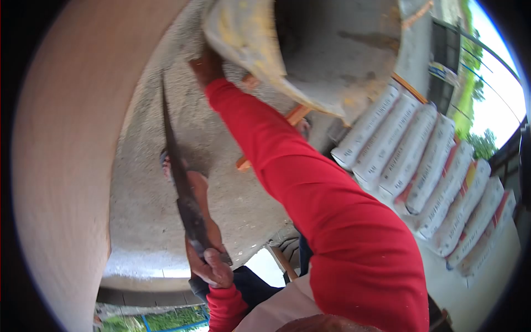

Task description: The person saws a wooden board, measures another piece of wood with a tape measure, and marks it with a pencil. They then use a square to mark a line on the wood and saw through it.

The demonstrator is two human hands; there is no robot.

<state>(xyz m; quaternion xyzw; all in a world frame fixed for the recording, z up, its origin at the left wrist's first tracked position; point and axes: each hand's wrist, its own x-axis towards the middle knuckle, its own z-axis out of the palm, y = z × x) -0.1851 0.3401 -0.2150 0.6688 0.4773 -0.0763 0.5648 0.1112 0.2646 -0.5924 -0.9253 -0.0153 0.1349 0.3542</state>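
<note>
My left hand [213,270] grips the broad lower end of a long, dark, tapered blade [178,157], its thumb lying over the near end. The blade's thin tip points away over the grey floor. My right arm, in a red sleeve [310,188], stretches across to a hollow, off-white, yellow-stained drum-like vessel [246,39] with a rough rim. At its left edge is my right hand [209,65], the fingers hidden in shadow and behind the vessel. A bare lower leg [200,193] shows behind the blade.
A large smooth wood-coloured surface [72,155] fills the left side. Printed white sacks [426,171] are stacked to the right. Orange-brown wooden pieces [298,114] lie under the vessel. The concrete floor [138,221] is rough, and greenery [484,146] shows at the far right.
</note>
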